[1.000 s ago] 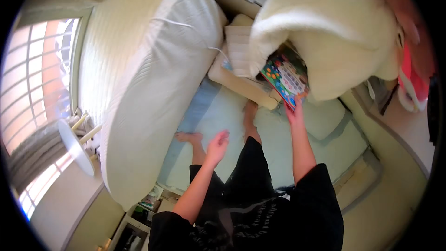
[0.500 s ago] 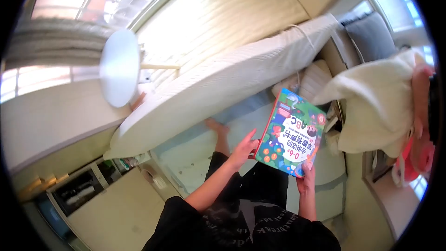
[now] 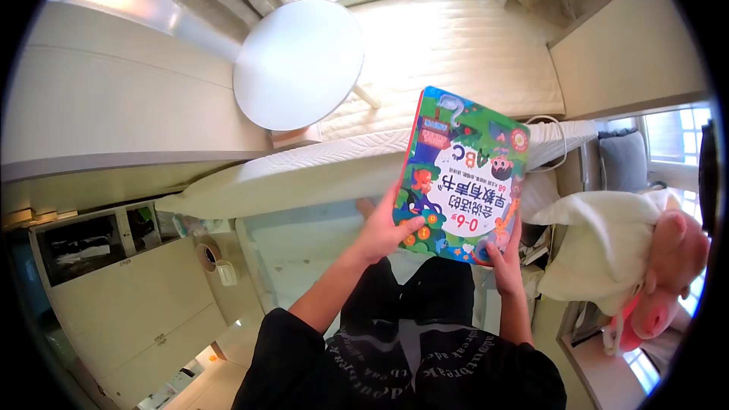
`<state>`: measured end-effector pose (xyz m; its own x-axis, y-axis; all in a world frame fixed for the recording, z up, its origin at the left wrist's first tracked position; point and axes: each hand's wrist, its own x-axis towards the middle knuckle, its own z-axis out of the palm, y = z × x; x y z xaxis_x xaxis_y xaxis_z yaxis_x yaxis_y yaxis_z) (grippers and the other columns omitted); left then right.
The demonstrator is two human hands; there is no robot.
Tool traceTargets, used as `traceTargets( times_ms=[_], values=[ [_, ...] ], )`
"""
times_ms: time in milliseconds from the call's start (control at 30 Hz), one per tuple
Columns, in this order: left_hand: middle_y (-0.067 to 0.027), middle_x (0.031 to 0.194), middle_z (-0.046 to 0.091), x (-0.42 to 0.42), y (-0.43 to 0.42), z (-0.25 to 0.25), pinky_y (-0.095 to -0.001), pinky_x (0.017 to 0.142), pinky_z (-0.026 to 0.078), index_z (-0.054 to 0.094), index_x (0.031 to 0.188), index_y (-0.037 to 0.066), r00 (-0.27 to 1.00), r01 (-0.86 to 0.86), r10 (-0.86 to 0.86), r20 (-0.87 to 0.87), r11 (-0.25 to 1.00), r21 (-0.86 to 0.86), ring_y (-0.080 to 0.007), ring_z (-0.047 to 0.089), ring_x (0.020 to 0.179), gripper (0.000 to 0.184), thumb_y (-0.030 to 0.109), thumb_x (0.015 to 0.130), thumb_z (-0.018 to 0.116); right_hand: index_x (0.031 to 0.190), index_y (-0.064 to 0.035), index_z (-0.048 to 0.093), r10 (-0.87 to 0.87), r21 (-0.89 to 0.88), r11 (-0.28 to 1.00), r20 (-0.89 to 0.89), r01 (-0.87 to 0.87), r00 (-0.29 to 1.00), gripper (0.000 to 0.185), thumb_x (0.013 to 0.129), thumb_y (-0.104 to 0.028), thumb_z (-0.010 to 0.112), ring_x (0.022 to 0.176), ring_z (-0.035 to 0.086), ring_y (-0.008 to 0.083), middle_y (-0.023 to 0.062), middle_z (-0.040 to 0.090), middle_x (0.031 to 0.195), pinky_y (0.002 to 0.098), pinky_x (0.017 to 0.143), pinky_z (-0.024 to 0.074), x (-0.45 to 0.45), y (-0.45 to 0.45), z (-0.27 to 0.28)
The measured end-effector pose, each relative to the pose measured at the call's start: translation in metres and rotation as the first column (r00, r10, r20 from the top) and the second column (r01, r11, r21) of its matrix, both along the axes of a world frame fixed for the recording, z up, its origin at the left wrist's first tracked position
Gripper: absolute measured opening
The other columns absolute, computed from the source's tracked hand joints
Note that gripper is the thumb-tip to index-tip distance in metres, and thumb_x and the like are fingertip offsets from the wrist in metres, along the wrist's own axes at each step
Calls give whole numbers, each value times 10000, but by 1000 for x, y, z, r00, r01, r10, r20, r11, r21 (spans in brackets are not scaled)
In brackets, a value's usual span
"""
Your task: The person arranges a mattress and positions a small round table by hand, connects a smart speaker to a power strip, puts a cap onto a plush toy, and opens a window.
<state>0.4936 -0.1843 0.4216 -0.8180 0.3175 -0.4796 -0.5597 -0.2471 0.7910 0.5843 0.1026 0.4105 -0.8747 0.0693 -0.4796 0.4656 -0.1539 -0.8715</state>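
Note:
A colourful children's book, closed, is held up before my body, its printed cover facing me upside down. Pictures of animals and the letters ABC show on it, with a red edge along its left side. My left hand grips the left edge, thumb lying on the cover and the other fingers behind. Lower right, my right hand clasps the bottom corner, its thumb on the front. The fingers at the back of the book are mostly hidden.
A round white table stands at the cream mattress ahead. To the right are a cream blanket, a pink plush toy and a grey cushion. Cabinets line the left.
The book has come up and closer, and my left thumb now lies on its cover. My view has turned, so the round table appears larger and further right.

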Motion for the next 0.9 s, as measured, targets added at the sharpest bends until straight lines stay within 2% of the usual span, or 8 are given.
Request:
traceTargets(
  times_ms=[33, 200, 300, 433, 633, 700, 767, 900],
  values=[
    [-110, 1498, 454, 67, 92, -21, -364, 1129, 416, 213, 1611, 13, 1000, 23, -23, 14, 1000, 13, -200, 476, 1351, 862, 22, 921, 729, 1650, -55, 59, 17, 18, 1000, -40, -16, 999, 899, 981, -146, 653, 1481, 349, 250, 137, 305, 1636, 393, 1204, 298, 79, 92, -29],
    [-97, 1467, 490, 67, 89, -19, -365, 1111, 442, 278, 1584, 14, 996, -75, 66, 60, 986, 146, -202, 513, 1320, 758, -35, 940, 676, 1581, -61, 330, -203, -255, 945, 27, 203, 979, 666, 1019, -351, 539, 1389, 491, 261, 111, 477, 1534, 476, 1159, 387, 58, 87, -22],
    [-109, 1425, 533, 72, 93, -20, -374, 1073, 485, 317, 1556, 25, 985, -60, 23, 170, 974, 220, -222, 560, 1280, 686, -31, 959, 650, 1629, -47, 217, -355, -622, 736, -20, 266, 935, 840, 998, -478, 567, 1482, 363, 293, 127, 366, 1622, 471, 1197, 328, 89, 100, -38],
    [-132, 1392, 564, 81, 90, -10, -401, 1029, 533, 343, 1532, 37, 949, -118, -3, 316, 924, 364, -243, 596, 1249, 612, -1, 985, 616, 1574, -129, 360, -442, -824, 538, -93, 180, 892, 700, 1027, -551, 472, 1420, 445, 277, 89, 451, 1566, 510, 1166, 369, 104, 86, -45],
    [-159, 1397, 569, 71, 72, 4, -419, 1022, 551, 355, 1524, 23, 902, -120, -84, 424, 894, 431, -267, 616, 1240, 563, 39, 1009, 582, 1591, -105, 318, -571, -229, 818, -220, 527, 791, 686, 1032, -450, 514, 1464, 397, 280, 120, 401, 1601, 493, 1183, 372, 98, 57, -49],
    [-161, 1400, 568, 68, 68, 2, -419, 1023, 551, 359, 1518, 9, 913, -108, -90, 398, 887, 448, -268, 622, 1235, 553, 38, 1007, 569, 1564, -62, 368, -262, 244, 815, -655, 526, 709, 648, 1028, -392, 524, 1466, 392, 303, 151, 412, 1587, 498, 1182, 378, 65, 44, -22],
    [-162, 1402, 567, 62, 64, 7, -418, 1022, 551, 364, 1513, -3, 920, -85, -105, 377, 887, 455, -269, 625, 1232, 546, 33, 1002, 552, 1526, -20, 423, -14, 437, 748, -741, 499, 671, 611, 1024, -351, 533, 1462, 394, 324, 182, 419, 1575, 501, 1180, 382, 49, 46, -3],
    [-166, 1397, 571, 45, 54, 16, -415, 1023, 544, 378, 1510, -10, 927, -23, -149, 345, 895, 446, -269, 625, 1229, 546, 20, 982, 518, 1420, 28, 550, -115, 317, 852, -662, 416, 741, 532, 1024, -327, 540, 1419, 447, 316, 217, 429, 1559, 472, 1152, 399, 44, 76, -1]
  ],
)
